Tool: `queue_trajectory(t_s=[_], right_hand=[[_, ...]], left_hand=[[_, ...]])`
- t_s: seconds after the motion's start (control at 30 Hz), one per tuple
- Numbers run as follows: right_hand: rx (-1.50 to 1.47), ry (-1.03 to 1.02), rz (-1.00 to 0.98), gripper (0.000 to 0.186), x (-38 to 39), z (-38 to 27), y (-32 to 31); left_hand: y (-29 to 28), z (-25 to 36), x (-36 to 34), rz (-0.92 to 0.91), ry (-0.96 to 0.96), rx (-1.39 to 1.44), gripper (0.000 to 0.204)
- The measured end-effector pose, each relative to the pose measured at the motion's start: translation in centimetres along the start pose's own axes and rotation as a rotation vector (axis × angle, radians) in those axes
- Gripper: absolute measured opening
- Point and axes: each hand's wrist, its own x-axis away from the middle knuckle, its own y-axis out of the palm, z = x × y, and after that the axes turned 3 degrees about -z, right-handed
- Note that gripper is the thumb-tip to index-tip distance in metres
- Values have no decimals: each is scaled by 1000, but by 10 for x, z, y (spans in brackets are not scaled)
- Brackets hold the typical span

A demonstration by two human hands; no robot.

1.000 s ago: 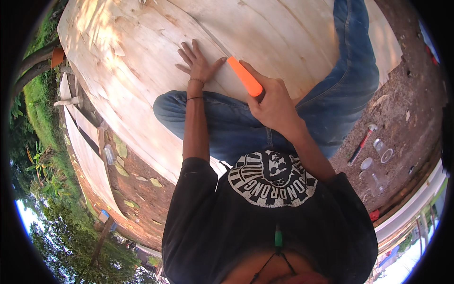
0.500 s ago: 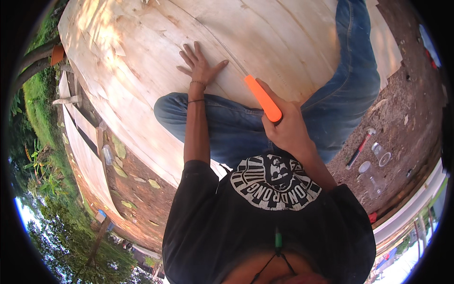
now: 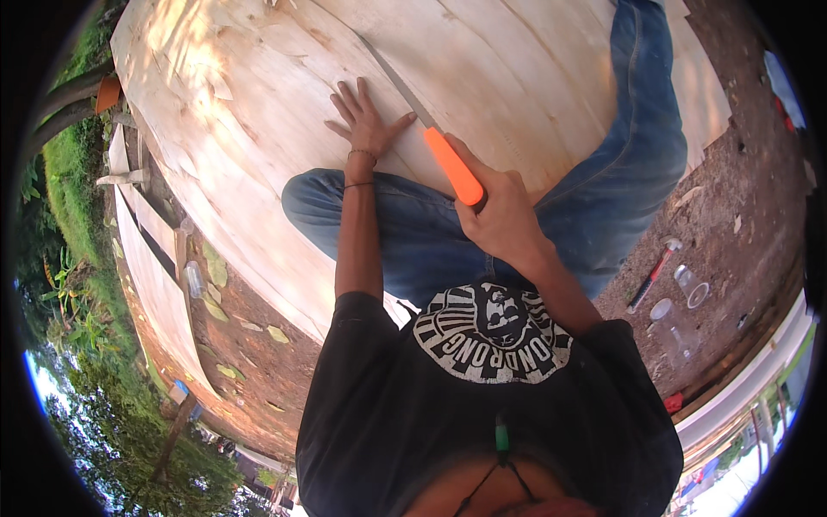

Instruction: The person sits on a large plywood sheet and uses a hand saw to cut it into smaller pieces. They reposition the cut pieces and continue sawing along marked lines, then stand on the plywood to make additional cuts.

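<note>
Brown ground [image 3: 749, 207] surrounds a wide sheet of pale wood [image 3: 525, 65], streaked with grain and patched with sunlight toward the left. The person sits with bent legs in blue jeans [image 3: 405, 220], knees apart over the sheet, wearing a black shirt [image 3: 370, 414]. Between the knees is a saw [image 3: 454, 165] with an orange handle, its thin blade slanting up and left along a line in the wood; how deep it sits cannot be told. A hammer [image 3: 652, 277] lies on the ground to the right. The right hand [image 3: 506, 215] wraps the saw's handle, though most of its fingers are hidden. The left hand [image 3: 369, 131] rests on the sheet, fingers spread, thumb pointing toward the blade and very near it. Clear plastic cups [image 3: 692, 287] lie beside the hammer. Thin bracelets [image 3: 361, 154] circle the left wrist.
</note>
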Motion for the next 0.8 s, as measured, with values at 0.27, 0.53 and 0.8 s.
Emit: queue_trajectory(t_s=[0.27,0.53,0.8], right_hand=[[14,27,36,65,-9,8,-9],[9,-15,53,67,-12,11,-1],[-22,-13,37,66,27,10,-15]], left_hand=[[4,-2,-1,29,-1,60,137],[3,-1,3,22,13,53,139],[8,-1,6,29,13,35,139]])
